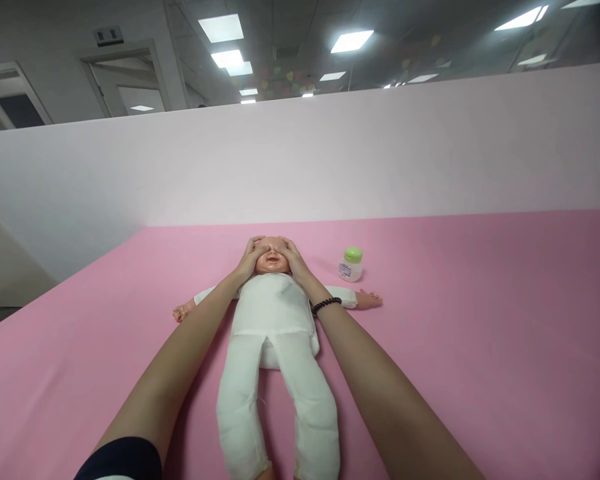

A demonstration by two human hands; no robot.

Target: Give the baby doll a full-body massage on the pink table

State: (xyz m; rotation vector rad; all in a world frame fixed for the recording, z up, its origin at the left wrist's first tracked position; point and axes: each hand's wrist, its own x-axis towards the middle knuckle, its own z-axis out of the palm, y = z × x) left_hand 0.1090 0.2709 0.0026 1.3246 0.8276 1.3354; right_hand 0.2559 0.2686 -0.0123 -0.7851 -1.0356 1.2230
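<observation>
A baby doll (275, 313) with a white cloth body lies on its back, its head at the far end and its arms spread. My left hand (251, 257) rests against the left side of the doll's head, the thumb over the eye area. On the other side, my right hand (294, 259) lies along the head in the same way, its thumb near the other eye. The fingers of both hands curve round the head, and the doll's mouth shows between them. A black bead bracelet (326, 305) circles my right wrist.
A jar (351, 269) with a green lid stands on the pink surface (470, 320), right of the doll's head. Behind the surface rises a white partition (360, 153). Doors and ceiling lights show beyond it.
</observation>
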